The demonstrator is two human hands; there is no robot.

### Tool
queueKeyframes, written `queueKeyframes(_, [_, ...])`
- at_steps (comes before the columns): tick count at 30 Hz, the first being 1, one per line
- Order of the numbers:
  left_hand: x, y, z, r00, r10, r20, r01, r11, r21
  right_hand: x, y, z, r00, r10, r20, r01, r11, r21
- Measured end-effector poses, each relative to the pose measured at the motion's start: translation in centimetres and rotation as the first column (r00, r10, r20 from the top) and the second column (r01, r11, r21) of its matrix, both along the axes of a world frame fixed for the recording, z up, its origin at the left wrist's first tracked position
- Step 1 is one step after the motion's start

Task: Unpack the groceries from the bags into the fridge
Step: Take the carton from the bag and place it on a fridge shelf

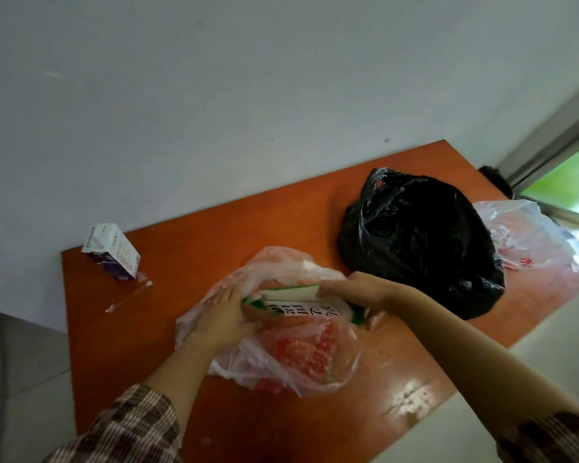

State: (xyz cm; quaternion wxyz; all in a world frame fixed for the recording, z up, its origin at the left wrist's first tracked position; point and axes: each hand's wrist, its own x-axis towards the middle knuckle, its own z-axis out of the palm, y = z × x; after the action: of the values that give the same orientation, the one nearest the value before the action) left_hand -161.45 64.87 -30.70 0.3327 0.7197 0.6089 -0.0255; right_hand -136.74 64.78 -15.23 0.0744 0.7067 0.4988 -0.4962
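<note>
A clear plastic bag with red print (pixel 301 355) lies in the middle of the orange table (pixel 121 345). A white and green carton with black writing (pixel 301 304) sticks out of the bag's mouth, lying on its side. My right hand (pixel 358 294) grips the carton's right end from above, fingers curled round it. My left hand (pixel 223 314) holds the bag's left edge beside the carton's left end, with the fingers spread over the plastic.
A full black plastic bag (pixel 422 245) stands behind and to the right. Another clear bag with red print (pixel 528 238) lies at the table's far right. A small white and purple carton (pixel 112 252) with a wrapped straw (pixel 129 297) sits at the far left corner by the wall.
</note>
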Motion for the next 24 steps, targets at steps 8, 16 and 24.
queueKeyframes(8, [3.8, 1.4, 5.3, 0.980, 0.010, -0.201, -0.007, 1.000, 0.015, 8.1, -5.4, 3.3, 0.858, -0.256, -0.445, 0.270, 0.962, -0.033])
queueKeyframes(16, [20.2, -0.6, 16.3, 0.990, 0.048, 0.131, -0.109, 0.857, 0.504, 20.2, -14.3, 8.1, 0.697, -0.383, -0.607, 0.581, 0.797, 0.165])
queueKeyframes(24, [45.3, -12.4, 21.3, 0.955, -0.285, 0.083, 0.195, 0.814, 0.547, 37.7, -30.8, 11.6, 0.657, -0.608, -0.446, 0.753, 0.504, 0.423])
